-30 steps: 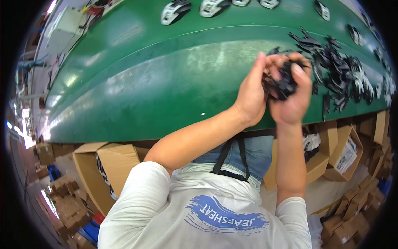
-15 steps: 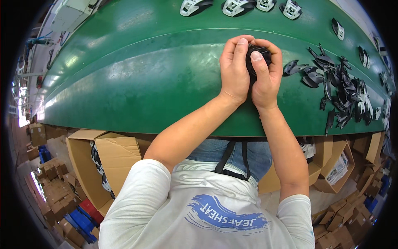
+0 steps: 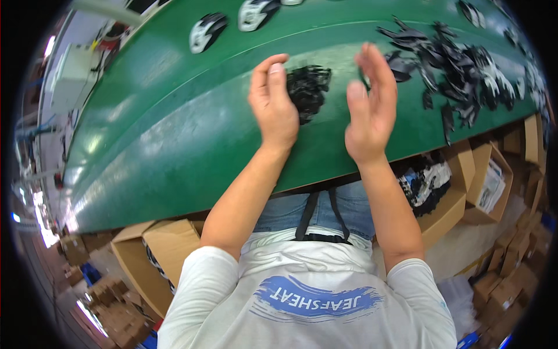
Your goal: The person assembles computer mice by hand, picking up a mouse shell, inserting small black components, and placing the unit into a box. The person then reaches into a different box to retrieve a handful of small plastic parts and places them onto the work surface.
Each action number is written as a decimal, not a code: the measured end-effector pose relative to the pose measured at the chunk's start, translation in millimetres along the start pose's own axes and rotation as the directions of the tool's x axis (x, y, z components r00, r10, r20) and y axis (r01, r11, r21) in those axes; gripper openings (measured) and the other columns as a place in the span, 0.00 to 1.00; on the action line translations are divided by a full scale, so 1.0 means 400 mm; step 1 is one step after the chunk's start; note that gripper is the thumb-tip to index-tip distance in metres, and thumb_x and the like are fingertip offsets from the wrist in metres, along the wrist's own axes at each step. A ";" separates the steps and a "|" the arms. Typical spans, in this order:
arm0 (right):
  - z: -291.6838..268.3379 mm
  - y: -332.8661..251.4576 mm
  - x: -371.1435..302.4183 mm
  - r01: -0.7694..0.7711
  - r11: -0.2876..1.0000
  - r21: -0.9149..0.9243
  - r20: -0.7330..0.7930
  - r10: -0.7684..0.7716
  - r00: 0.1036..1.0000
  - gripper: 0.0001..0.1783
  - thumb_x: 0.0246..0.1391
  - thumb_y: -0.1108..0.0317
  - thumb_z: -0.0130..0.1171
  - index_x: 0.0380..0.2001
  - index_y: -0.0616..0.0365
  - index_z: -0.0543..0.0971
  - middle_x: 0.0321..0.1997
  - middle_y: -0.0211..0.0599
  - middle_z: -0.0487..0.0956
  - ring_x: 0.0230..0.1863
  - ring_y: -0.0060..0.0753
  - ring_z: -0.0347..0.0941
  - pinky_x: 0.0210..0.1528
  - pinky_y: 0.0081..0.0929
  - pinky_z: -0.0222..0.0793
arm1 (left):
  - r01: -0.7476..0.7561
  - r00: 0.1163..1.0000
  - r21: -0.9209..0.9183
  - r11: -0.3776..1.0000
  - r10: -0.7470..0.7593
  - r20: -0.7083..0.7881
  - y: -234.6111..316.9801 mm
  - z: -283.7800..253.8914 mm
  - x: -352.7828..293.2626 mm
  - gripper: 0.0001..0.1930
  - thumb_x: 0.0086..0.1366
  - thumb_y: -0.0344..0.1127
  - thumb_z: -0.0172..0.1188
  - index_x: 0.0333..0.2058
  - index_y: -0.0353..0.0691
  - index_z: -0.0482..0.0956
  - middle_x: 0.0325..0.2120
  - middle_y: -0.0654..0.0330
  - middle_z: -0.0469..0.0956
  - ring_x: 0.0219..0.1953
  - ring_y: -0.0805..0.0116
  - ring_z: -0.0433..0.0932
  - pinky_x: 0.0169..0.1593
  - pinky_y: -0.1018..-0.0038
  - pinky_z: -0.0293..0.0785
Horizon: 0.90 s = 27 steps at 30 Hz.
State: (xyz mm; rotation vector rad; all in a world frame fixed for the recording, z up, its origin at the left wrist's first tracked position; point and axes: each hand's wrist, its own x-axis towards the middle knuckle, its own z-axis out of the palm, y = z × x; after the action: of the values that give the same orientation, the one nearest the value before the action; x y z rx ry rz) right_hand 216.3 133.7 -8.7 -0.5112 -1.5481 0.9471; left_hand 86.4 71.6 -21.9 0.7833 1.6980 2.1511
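On the green table lies a dark clump of black plastic pieces (image 3: 309, 93), blurred, so I cannot tell whether it is one part or several small ones. My left hand (image 3: 273, 107) stands on edge along its left side, fingers slightly curved and open, the palm touching or very near the clump. To the right, my right hand (image 3: 372, 110) is open and apart from the clump, palm turned inward. Its fingers are smeared by motion. A thin dark edge shows behind its thumb, too unclear to name.
A loose heap of black and grey plastic parts (image 3: 453, 70) spreads over the right of the green table (image 3: 174, 157). White-and-black shell-shaped parts (image 3: 207, 32) stand along the far side. Open cardboard boxes (image 3: 171, 244) sit below the near edge.
My hands were cupped together around the black clump; now they have parted, the left moving left and the right staying to the right. The view has turned and shifted.
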 end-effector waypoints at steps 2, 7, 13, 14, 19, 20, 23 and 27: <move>-0.128 -0.036 -0.044 0.093 0.994 -0.058 0.096 -0.088 0.992 0.23 0.65 0.67 0.66 0.60 0.65 0.79 0.58 0.47 0.82 0.54 0.45 0.82 0.60 0.41 0.76 | -0.018 1.000 0.227 0.974 0.016 0.013 0.039 0.005 -0.010 0.13 0.82 0.37 0.54 0.52 0.35 0.84 0.50 0.57 0.84 0.56 0.68 0.78 0.66 0.69 0.69; -0.389 -0.036 -0.263 0.085 0.937 -0.337 0.196 -0.019 0.980 0.15 0.59 0.73 0.68 0.50 0.58 0.83 0.47 0.43 0.85 0.43 0.47 0.83 0.51 0.42 0.79 | -0.042 0.999 0.193 0.980 0.038 0.029 0.019 -0.058 0.001 0.12 0.79 0.29 0.57 0.55 0.33 0.82 0.52 0.59 0.83 0.53 0.73 0.79 0.62 0.74 0.73; -0.741 0.163 -0.537 -0.752 0.563 -0.342 -0.492 0.575 0.654 0.11 0.67 0.69 0.64 0.50 0.60 0.84 0.45 0.36 0.84 0.43 0.29 0.80 0.49 0.28 0.76 | -0.039 0.989 0.252 0.967 0.002 0.146 0.010 -0.042 -0.002 0.14 0.79 0.27 0.55 0.58 0.31 0.80 0.56 0.56 0.82 0.58 0.70 0.79 0.66 0.71 0.72; -0.826 0.228 -0.589 -0.824 0.456 -0.336 -0.470 0.677 0.567 0.13 0.68 0.67 0.64 0.52 0.60 0.84 0.47 0.37 0.86 0.44 0.29 0.81 0.51 0.28 0.76 | -0.054 0.987 0.285 0.957 0.008 0.162 0.019 -0.037 -0.005 0.14 0.79 0.27 0.55 0.59 0.31 0.80 0.56 0.56 0.82 0.58 0.70 0.78 0.66 0.71 0.72; -1.242 0.369 -0.923 -0.795 -0.365 -0.484 -0.599 0.801 -0.003 0.43 0.63 0.38 0.64 0.71 0.56 0.76 0.68 0.56 0.80 0.72 0.51 0.74 0.74 0.40 0.66 | 0.002 0.983 0.276 0.961 -0.053 0.178 -0.011 -0.020 -0.016 0.15 0.80 0.27 0.55 0.60 0.30 0.79 0.57 0.54 0.81 0.57 0.70 0.79 0.63 0.71 0.77; -1.196 0.401 -0.915 -0.799 -0.356 -0.484 -0.572 0.820 -0.019 0.43 0.63 0.38 0.64 0.71 0.56 0.76 0.68 0.56 0.80 0.72 0.51 0.74 0.74 0.40 0.66 | -0.016 0.983 0.302 0.953 -0.040 0.181 0.002 -0.022 -0.015 0.15 0.80 0.27 0.55 0.60 0.30 0.78 0.57 0.54 0.81 0.56 0.70 0.80 0.63 0.71 0.78; -1.119 0.444 -0.880 -0.711 -0.547 -0.441 -0.605 0.767 -0.214 0.62 0.56 0.27 0.63 0.79 0.63 0.61 0.77 0.63 0.70 0.79 0.57 0.65 0.79 0.41 0.60 | -0.005 0.981 0.330 0.944 -0.060 0.185 0.030 -0.011 -0.013 0.15 0.80 0.27 0.55 0.60 0.30 0.78 0.57 0.54 0.81 0.55 0.69 0.81 0.62 0.70 0.80; -1.091 0.451 -0.868 -0.837 -0.437 -0.328 -0.554 0.807 -0.204 0.74 0.53 0.23 0.63 0.79 0.78 0.50 0.80 0.67 0.63 0.81 0.61 0.61 0.81 0.42 0.57 | -0.009 0.983 0.380 0.925 -0.062 0.175 0.028 0.010 -0.006 0.14 0.79 0.26 0.54 0.59 0.30 0.78 0.57 0.54 0.81 0.55 0.69 0.80 0.61 0.69 0.79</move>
State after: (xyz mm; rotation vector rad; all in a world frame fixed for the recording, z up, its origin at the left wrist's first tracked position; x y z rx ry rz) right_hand 675.3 93.4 -370.8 -2.7575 -1.0091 1.4393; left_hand 91.9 70.6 -11.2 1.0163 2.0369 1.6869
